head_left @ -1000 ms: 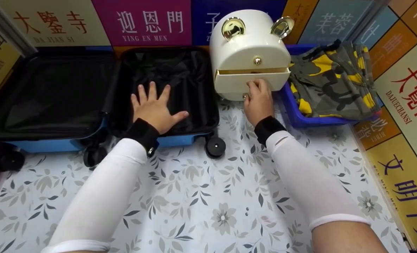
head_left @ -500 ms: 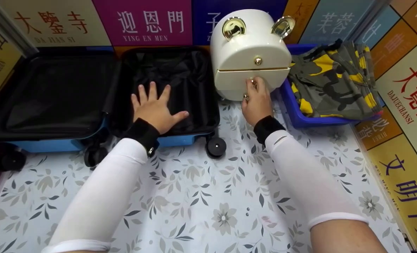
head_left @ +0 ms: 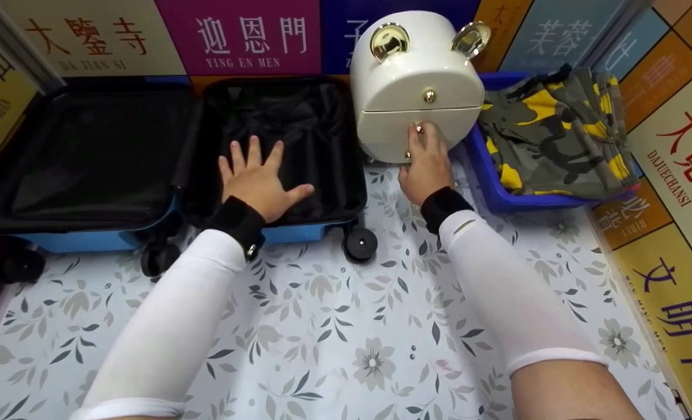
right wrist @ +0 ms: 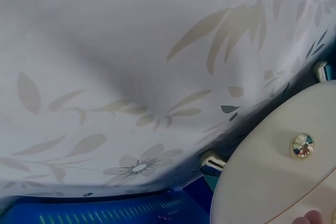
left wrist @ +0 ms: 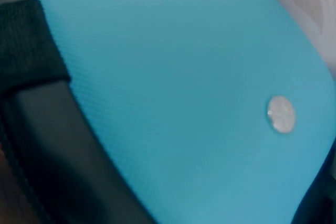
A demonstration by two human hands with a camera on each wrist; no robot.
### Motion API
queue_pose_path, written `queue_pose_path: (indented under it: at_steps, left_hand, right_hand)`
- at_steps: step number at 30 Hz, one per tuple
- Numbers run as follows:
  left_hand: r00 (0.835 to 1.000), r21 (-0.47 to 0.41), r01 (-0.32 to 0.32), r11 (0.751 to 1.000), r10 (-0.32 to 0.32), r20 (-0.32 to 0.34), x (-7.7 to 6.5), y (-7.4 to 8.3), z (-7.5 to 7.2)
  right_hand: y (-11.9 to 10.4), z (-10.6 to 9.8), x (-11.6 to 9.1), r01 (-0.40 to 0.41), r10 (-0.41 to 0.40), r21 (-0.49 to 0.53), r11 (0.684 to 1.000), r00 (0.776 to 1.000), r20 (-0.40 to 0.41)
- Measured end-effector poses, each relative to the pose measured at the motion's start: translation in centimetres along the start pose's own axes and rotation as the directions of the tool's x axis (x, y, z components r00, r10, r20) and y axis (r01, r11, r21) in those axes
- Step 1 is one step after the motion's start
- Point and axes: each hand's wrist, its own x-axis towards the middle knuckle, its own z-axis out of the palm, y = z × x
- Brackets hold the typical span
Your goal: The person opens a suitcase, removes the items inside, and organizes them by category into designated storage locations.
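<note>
A white rounded drawer box (head_left: pixel 415 61) with gold ears stands by the back wall. My right hand (head_left: pixel 427 166) is at its front, index and middle fingers touching the middle drawer on either side of a gold knob (head_left: pixel 420 129). That drawer sits flush with the front. In the right wrist view, the fingertips (right wrist: pixel 311 217) just show near a seam, beside the lower knob (right wrist: pixel 303 145). My left hand (head_left: pixel 255 186) lies with fingers spread over the black-lined half of a blue suitcase (head_left: pixel 293 233), seen as blue shell (left wrist: pixel 184 87) in the left wrist view.
The suitcase's other half (head_left: pixel 89 169) lies to the left, with black wheels (head_left: pixel 360 245) along the front. A blue basket (head_left: pixel 515 201) holding folded camouflage clothing (head_left: pixel 561 140) stands right of the box. Leaf-patterned cloth (head_left: pixel 346 326) covers the surface; printed panels (head_left: pixel 252 38) form the walls.
The box's middle drawer, pulled out a little one second ago, has been pushed in flush by my right hand. Its fingers have loosened from around the knob. My left hand has stayed put.
</note>
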Motion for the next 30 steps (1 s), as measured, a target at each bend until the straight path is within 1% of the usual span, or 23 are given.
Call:
queue_pose_path:
  at_steps: [4, 10, 24, 30]
  left_hand:
    - [1.0, -0.004, 0.003, 1.0, -0.003, 0.0, -0.12, 0.0, -0.03]
    - [1.0, -0.005, 0.006, 1.0, -0.006, -0.003, -0.18, 0.0, 0.06]
    - [1.0, 0.005, 0.011, 1.0, -0.011, -0.001, -0.02, -0.11, 0.39]
    - [1.0, 0.003, 0.012, 1.0, -0.012, 0.001, 0.04, -0.11, 0.49]
  right_hand:
    - [-0.07, -0.11, 0.16, -0.025, 0.026, -0.02, 0.999, 0.999, 0.045]
    - [0.1, -0.06, 0.18, -0.034, 0.035, -0.038, 0.999, 0.998, 0.046]
    - [0.54, -0.16, -0.31, -0.055, 0.057, -0.022, 0.998, 0.991, 0.122]
    - [0.24, -0.32, -0.52, -0.023, 0.024, -0.009, 1.0, 0.991, 0.132]
